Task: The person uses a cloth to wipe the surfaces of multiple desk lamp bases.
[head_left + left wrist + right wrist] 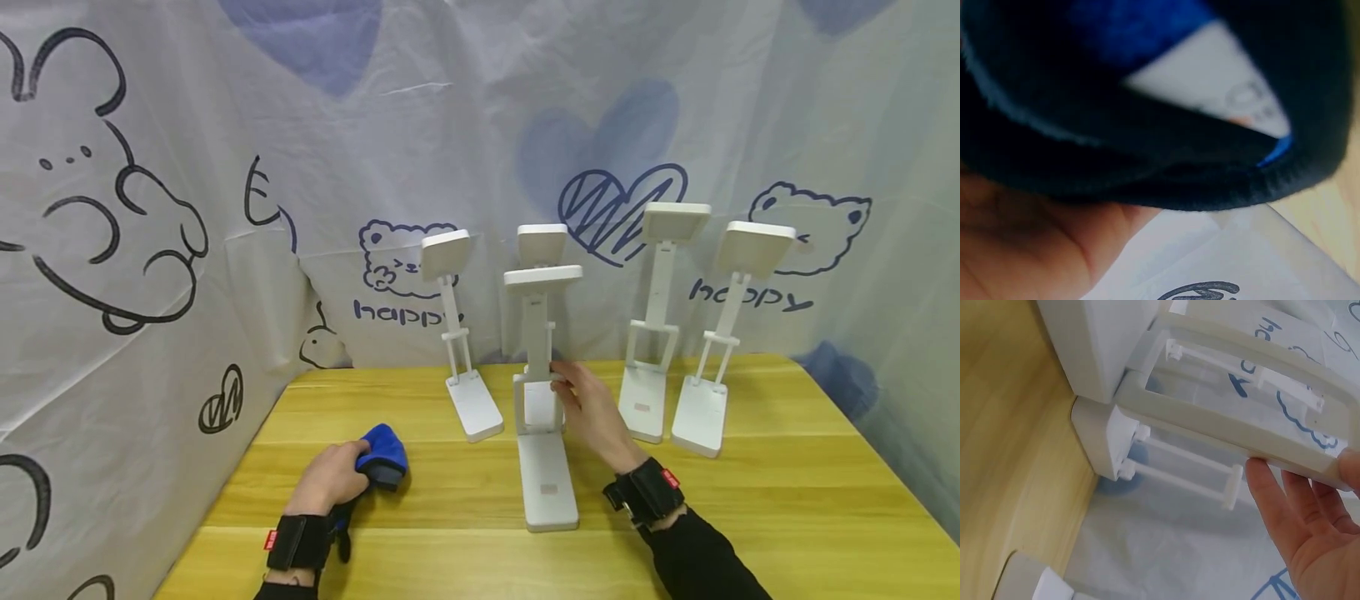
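Note:
My left hand (327, 481) grips a piece of blue and dark fabric (382, 456) above the left of the table. In the left wrist view, the fabric's dark folded edge (1210, 187) surrounds a blue inside and a white printed label (1210, 81); its full shape is hidden. At the middle stands a white folding phone stand (547, 483), upright on its flat base with a tilted top plate. My right hand (595, 414) pinches the side of its hinged frame. Fingers (1279, 500) and thumb meet that frame (1210, 425) in the right wrist view.
Another white stand (542, 242) is partly hidden behind the front one. One more stand (476, 406) rises to its left, and two others, a nearer-middle stand (642, 400) and an outer stand (701, 414), are on the right. A printed cloth (480, 150) hangs behind the wooden table (442, 550).

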A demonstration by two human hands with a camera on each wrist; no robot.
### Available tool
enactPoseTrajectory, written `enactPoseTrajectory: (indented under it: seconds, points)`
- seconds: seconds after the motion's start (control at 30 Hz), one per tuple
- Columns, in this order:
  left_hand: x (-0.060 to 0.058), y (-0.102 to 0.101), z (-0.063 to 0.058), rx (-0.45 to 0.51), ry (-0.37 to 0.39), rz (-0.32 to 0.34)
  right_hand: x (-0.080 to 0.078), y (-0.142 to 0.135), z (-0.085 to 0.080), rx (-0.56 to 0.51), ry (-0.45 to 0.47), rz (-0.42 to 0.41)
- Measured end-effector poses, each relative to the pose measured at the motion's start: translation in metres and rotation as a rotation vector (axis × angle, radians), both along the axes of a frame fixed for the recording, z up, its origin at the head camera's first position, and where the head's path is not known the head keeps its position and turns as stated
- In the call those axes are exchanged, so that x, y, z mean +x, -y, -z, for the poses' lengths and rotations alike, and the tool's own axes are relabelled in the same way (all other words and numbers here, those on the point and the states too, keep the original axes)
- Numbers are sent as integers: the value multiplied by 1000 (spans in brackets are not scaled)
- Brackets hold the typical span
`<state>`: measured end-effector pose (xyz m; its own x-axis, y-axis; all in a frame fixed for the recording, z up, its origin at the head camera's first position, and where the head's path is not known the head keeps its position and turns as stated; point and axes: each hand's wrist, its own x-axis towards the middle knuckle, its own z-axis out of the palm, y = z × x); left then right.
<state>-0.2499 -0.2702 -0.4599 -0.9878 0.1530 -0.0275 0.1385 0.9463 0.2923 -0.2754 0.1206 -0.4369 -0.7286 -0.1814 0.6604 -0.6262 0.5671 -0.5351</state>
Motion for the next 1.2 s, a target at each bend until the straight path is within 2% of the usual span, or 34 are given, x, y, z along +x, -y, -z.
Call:
enactPoseTrajectory:
  seconds: [0.17,0.4,0.5,0.6,0.77,1.0,1.07,1.2]
  points:
    - [-1,-5,1,0,-3,30,4,-8,1,-5,-31,17]
    - [-4,-19,5,26,27,100,6,-17,2,17,-42,1]
    - [-4,-25,6,46,9,134,7,-18,2,13,-55,-7]
    - [-4,-28,6,82,-30,165,7,-20,3,-21,-17,-26]
    - [-3,-33,5,147,-102,195,8,-22,11,-73,109,-24]
    - [0,-58,-2,122,-193,295,5,-25,23,-23,213,-54]
    - [3,-69,-7,127,-202,332,4,-26,25,-15,224,-62]
    - [8,-90,-17,148,-168,424,4,-27,28,-15,198,-86]
